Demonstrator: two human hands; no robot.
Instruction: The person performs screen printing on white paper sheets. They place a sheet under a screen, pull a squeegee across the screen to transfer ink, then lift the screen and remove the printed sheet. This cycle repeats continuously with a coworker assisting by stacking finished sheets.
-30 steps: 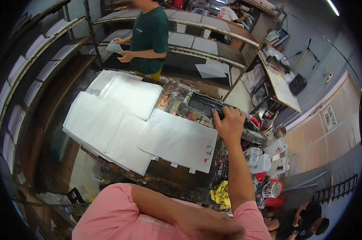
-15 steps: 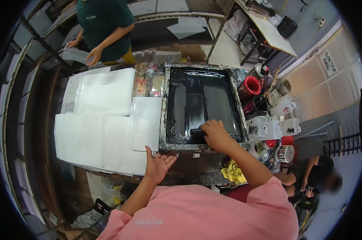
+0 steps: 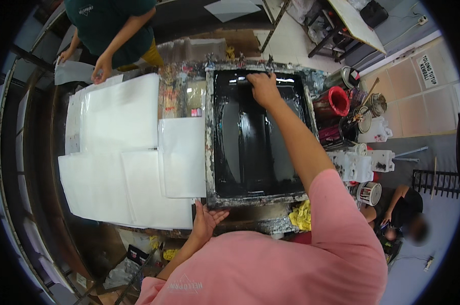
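A screen-printing frame (image 3: 209, 152) with a worn, ink-stained rim lies on the table, its mesh spread with glossy black ink (image 3: 255, 147). My right hand (image 3: 265, 90) reaches to the far end of the frame, fingers closed on a dark squeegee. Against the black ink the squeegee is hard to make out. Close to the frame's near left corner, my left hand (image 3: 209, 219) is palm up with its fingers spread, holding nothing. Sheets of white plastic-like material (image 3: 184, 157) lie just left of the frame, one reaching up to its left rim.
A person in a dark green shirt (image 3: 105, 30) handles a translucent sheet (image 3: 73, 72) at the far left. Ink cans, a red-rimmed container (image 3: 338, 100) and white jugs (image 3: 354, 166) crowd the right side. A yellow rag (image 3: 301, 216) lies near the front edge. Another person (image 3: 405, 208) sits at the right.
My right hand has moved from the near end of the screen to its far end with the squeegee. My left hand stays open by the near corner. The view has shifted somewhat.
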